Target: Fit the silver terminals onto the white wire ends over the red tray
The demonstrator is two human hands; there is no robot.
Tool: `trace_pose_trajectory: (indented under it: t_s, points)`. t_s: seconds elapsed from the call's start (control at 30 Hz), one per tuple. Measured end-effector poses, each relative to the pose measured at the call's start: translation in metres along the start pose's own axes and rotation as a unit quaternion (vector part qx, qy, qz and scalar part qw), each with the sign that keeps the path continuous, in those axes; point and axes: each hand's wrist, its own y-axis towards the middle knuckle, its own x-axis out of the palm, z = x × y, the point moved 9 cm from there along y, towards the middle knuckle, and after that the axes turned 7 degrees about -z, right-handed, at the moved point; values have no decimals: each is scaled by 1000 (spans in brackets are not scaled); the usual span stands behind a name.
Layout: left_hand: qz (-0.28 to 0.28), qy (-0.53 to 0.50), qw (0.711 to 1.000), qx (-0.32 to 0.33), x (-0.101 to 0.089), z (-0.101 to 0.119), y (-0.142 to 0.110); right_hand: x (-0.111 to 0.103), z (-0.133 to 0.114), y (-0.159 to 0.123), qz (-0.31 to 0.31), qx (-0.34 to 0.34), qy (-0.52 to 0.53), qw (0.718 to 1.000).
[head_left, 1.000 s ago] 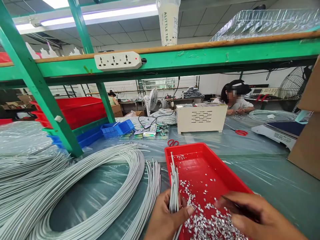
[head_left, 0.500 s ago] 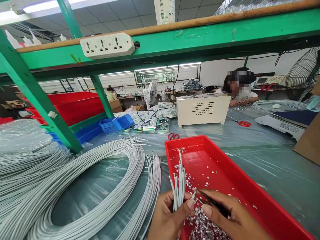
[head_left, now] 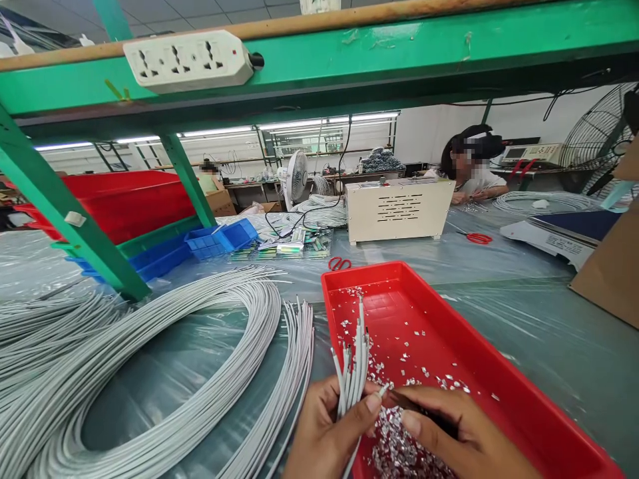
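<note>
My left hand (head_left: 327, 432) is closed round a bundle of grey cable ends (head_left: 355, 362) that stand up over the near left edge of a red tray (head_left: 479, 372). One cable end is pinched out to the right between thumb and finger. My right hand (head_left: 459, 436) is closed on a dark slim tool (head_left: 417, 406) whose tip meets that cable end. Silvery foil scraps (head_left: 399, 449) lie heaped in the tray under both hands.
Big coils of grey cable (head_left: 150, 372) cover the plastic-sheeted table on the left. A green shelf frame (head_left: 74, 219) with a power strip (head_left: 187, 60) stands overhead. Beyond the tray are red scissors (head_left: 339, 263), a cream box (head_left: 394, 209), blue bins (head_left: 219, 239) and a seated person (head_left: 472, 173).
The view has tilted downward. My right hand has come left from the tray's right side to meet the cable end held by my left hand; the bundle stays in my left hand.
</note>
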Motion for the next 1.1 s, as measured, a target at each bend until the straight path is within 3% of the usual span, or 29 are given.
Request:
trace_pose_trajectory:
  t_s: [0.17, 0.4, 0.57, 0.7, 0.8, 0.97, 1.1]
  points:
    - [-22, -10, 1000, -8, 7, 3, -1, 6, -4, 1, -46, -20, -11, 999]
    - [-40, 0, 999, 1, 11, 7, 0, 9, -6, 2, -57, -22, -19, 998]
    - [-51, -7, 999, -3, 12, 4, 0, 12, -12, 2, -70, -67, 18, 995]
    - [-49, -15, 999, -3, 13, 5, 0, 11, -10, 2, -70, -52, 18, 996]
    - [-57, 21, 998, 4, 16, 12, -2, 13, -11, 2, -92, -52, 7, 994]
    - [-122, 118, 985, 20, 29, 24, -4, 15, -17, 2, -106, -78, -28, 991]
    - [-83, 49, 995, 18, 21, 18, -2, 11, -17, 1, -94, -62, -29, 993]
